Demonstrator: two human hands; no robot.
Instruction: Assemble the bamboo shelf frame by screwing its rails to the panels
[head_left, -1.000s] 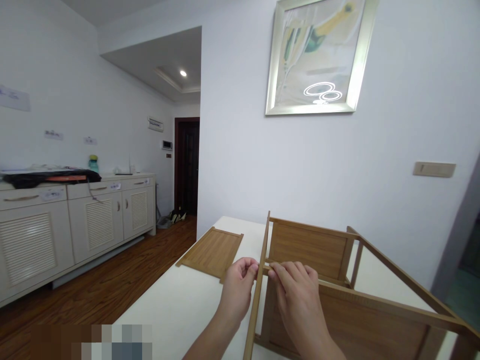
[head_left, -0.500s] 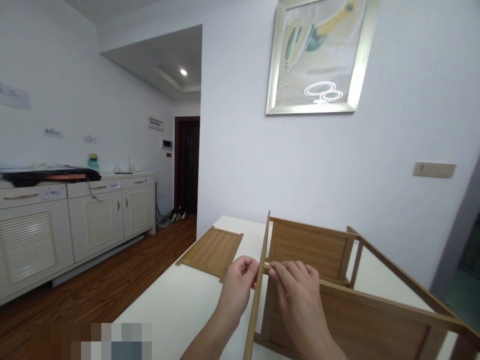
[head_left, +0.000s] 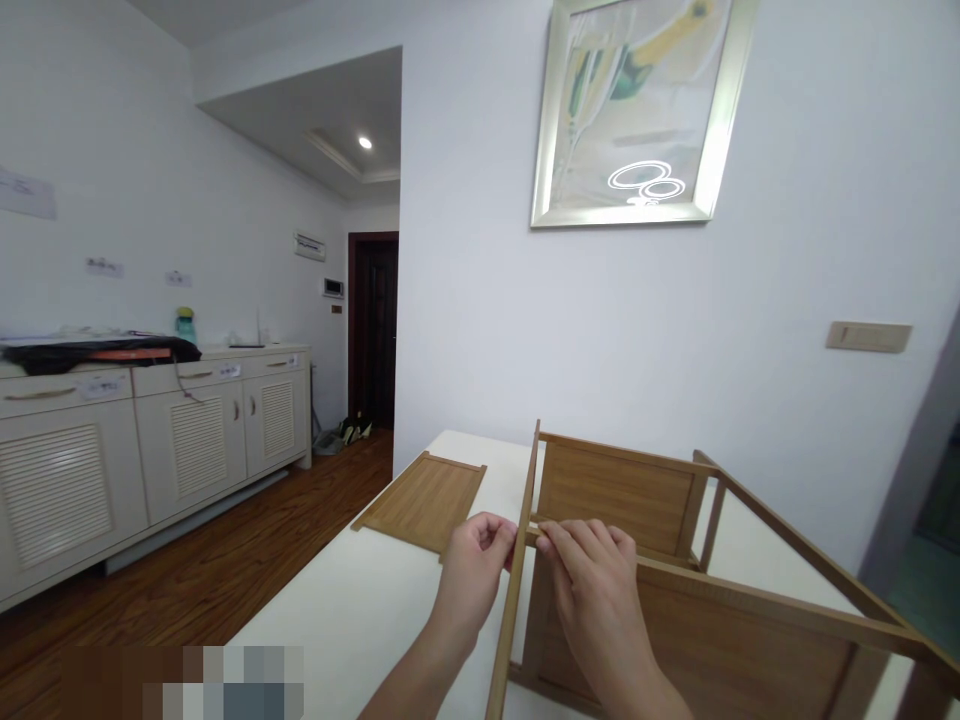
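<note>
A brown wooden shelf frame (head_left: pixel 517 580) lies on its side on the white table (head_left: pixel 330 620), its long rail running from the near edge toward the wall. My left hand (head_left: pixel 480 555) is closed in a pinch against the outer side of that rail; whatever sits between its fingertips is hidden. Across the rail, my right hand (head_left: pixel 592 570) is closed over the end of the upper edge of the nearer shelf panel (head_left: pixel 735 640), beside the joint. A farther shelf panel (head_left: pixel 615 495) stands between the rails behind it.
A loose wooden panel (head_left: pixel 424 500) lies flat on the table to the left. Another long rail (head_left: pixel 810 540) bounds the frame on the right. The wall (head_left: pixel 480 330) rises behind the table. White cabinets (head_left: pixel 202 440) stand across the wooden floor (head_left: pixel 300 510).
Almost nothing differs. The right hand's fingers have shifted very slightly at the panel's end, and the left hand keeps its pinch by the rail.
</note>
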